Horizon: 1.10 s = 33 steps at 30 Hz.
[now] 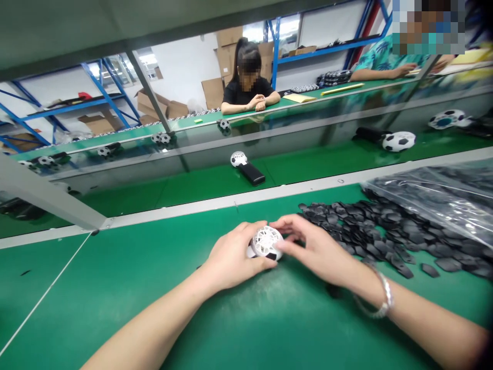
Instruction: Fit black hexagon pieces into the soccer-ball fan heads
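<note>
A white and black football-patterned fan head (267, 242) with an openwork grille facing up is between my hands, low over the green work surface (127, 288). My left hand (233, 257) wraps round its left side, thumb along the near edge. On its right side, the fingers and thumb of my right hand (308, 246) press against the rim. A silver bracelet (381, 298) is on my right wrist. Most of what lies under my left palm is hidden. Many small dark flat pieces (370, 231) are spread just beyond my right hand.
A clear plastic bag (442, 200) lies at the right over dark pieces. Past a metal rail (192, 204), a green belt (292, 164) carries football-patterned fans (250, 172) with black handles. Two people sit across it. A slanted metal post (50, 190) stands at the left.
</note>
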{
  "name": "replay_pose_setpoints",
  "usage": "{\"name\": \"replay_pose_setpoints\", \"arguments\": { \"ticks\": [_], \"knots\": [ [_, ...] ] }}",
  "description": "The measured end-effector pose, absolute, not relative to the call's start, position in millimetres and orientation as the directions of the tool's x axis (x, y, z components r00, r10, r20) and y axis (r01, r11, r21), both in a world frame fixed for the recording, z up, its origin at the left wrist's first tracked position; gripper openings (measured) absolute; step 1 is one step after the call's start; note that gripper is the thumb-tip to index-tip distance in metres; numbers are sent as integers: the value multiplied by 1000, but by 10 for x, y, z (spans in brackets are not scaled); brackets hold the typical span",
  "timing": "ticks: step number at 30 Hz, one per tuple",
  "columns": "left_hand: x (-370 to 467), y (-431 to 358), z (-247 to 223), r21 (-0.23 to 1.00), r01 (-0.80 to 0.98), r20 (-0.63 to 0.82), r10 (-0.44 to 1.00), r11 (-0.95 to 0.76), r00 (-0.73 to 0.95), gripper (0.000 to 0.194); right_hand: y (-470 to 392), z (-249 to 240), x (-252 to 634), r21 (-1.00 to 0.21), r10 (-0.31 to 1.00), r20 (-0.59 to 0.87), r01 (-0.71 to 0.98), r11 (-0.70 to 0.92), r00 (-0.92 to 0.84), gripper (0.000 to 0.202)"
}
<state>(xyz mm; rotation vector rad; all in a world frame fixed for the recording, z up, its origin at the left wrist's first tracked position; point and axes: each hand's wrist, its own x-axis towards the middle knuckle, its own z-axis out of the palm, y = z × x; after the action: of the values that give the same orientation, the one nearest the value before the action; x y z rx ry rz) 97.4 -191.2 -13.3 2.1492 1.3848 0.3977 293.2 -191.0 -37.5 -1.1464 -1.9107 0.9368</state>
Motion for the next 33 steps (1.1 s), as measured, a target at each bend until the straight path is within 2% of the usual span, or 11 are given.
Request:
{"name": "replay_pose_setpoints", "arguments": {
  "ticks": [3,6,9,14,20,24,30,33],
  "knots": [
    [946,-1875,-133,579,758,-70,908,-300,413,68,-1790,-321,3123,-743,928,247,560,366,-279,14],
    [925,-1838,-140,540,773,-54,903,-333,427,66,-1758,-321,3233,-571,899,262,695,437,-350,16],
    [917,-1826,-145,497,769,-21,880,-403,474,61,-1792,-368,3221,-446,866,228,743,499,-444,9],
    [908,-1833,-149,429,768,12,854,-475,521,61,-1852,-376,3149,-232,879,156,848,476,-450,12],
    [909,-1858,-144,418,773,14,854,-477,520,63,-1932,-318,3063,79,829,118,838,541,-546,21],
    [892,-1860,-128,407,766,35,847,-497,531,67,-1934,-345,3073,92,842,139,854,513,-521,25],
    [824,-1762,-161,396,669,82,750,-629,656,74,-1886,-332,3157,98,890,54,890,446,-452,17],
    [809,-1745,-175,404,650,80,733,-643,675,76,-1889,-324,3174,24,886,106,892,452,-451,23]
  ]
}}
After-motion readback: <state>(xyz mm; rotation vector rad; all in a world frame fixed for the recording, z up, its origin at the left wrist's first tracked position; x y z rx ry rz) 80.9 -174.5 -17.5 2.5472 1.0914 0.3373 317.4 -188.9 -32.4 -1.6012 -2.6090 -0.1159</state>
